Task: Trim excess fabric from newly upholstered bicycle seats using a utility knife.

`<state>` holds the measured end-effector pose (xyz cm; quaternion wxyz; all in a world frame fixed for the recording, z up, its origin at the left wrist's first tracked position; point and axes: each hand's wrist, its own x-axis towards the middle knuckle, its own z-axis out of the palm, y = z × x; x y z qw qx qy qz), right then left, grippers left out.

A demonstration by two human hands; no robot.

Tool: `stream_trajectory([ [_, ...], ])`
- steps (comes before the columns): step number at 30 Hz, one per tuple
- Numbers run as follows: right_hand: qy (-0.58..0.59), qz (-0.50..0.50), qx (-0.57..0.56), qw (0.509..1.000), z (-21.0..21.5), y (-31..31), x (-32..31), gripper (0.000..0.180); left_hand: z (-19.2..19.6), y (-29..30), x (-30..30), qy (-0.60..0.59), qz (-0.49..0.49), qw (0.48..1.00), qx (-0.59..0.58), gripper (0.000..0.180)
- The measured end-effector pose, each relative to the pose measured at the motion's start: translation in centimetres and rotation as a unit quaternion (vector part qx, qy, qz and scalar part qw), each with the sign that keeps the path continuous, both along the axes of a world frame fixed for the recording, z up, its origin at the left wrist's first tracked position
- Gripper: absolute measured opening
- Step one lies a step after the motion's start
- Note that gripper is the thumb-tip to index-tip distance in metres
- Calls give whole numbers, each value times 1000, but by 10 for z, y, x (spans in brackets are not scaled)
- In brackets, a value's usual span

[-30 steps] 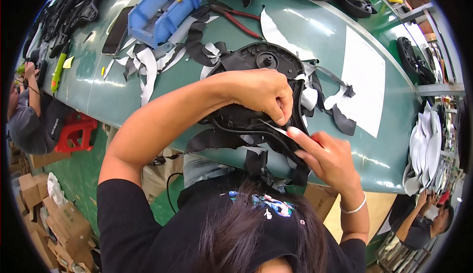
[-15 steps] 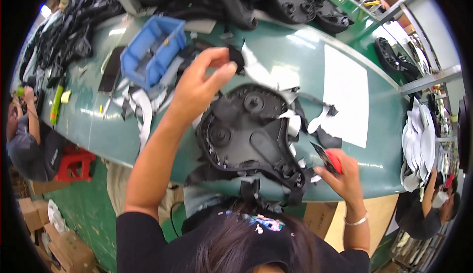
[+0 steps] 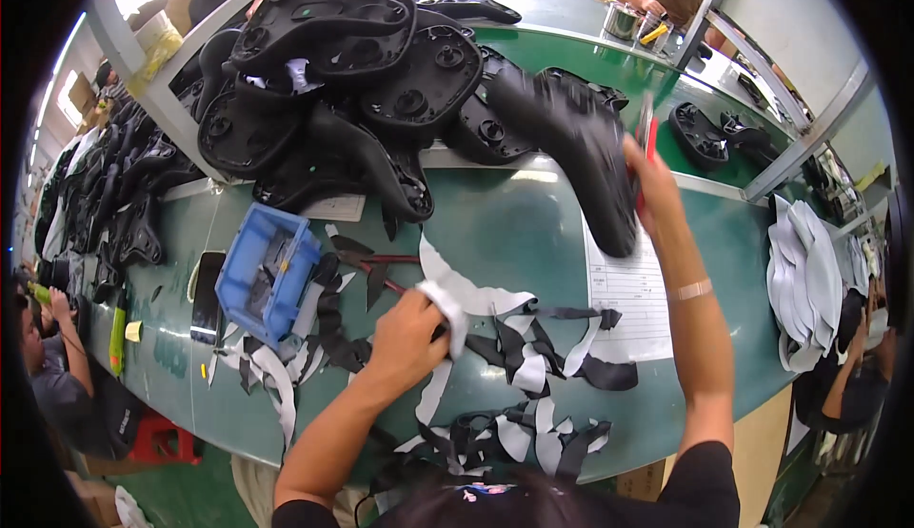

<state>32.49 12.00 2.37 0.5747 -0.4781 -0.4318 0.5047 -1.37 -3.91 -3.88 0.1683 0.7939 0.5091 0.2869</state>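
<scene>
My left hand (image 3: 407, 339) is closed on a white fabric scrap (image 3: 446, 311), low over the table's middle. Raised to the far right, my right hand (image 3: 655, 188) grips a black moulded shell (image 3: 595, 171), smeared by motion and tilted. A red-handled cutting tool (image 3: 651, 139) with a metal blade is in that same hand, its lower part hidden by the fingers. White and black trimmed strips (image 3: 476, 292) lie right of my left hand. More cut scraps (image 3: 514, 438) are heaped near the front edge.
Black moulded shells (image 3: 324, 99) are piled at the back left. A blue bin (image 3: 271, 266), a dark phone (image 3: 208, 298) and red-handled scissors (image 3: 386, 263) lie on the left. A printed sheet (image 3: 628, 309) is at right, near stacked white pieces (image 3: 804, 285). Metal posts (image 3: 152, 80) rise behind; several people work around.
The black shell has left the table's middle and is now held up at the far right by my right hand. My left hand has come down and holds a white scrap. The view has tilted upward.
</scene>
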Motion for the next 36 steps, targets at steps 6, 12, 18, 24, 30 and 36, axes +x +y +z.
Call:
stream_trajectory([
  [6, -224, -186, -31, 956, -51, 142, 30, 43, -14, 12, 53, 65, -182, 981, 16, 67],
  [12, -183, -287, -52, 939, -86, 155, 6, 44, -34, -73, 85, 53, -343, 938, -13, 53],
  [18, -42, -165, -15, 985, -82, 51, 53, 44, 6, -109, -40, -23, -242, 917, -317, 32],
  [24, -63, -45, -44, 996, -43, -125, 2, 37, 100, -159, -113, 200, -69, 884, -416, 27],
  [30, -169, 166, 75, 969, -62, -220, -60, 45, 33, -86, -36, -491, 137, 786, -351, 38],
  [36, -323, 259, 70, 907, -43, -248, -84, 51, 20, -81, -31, -548, 165, 738, -358, 55],
])
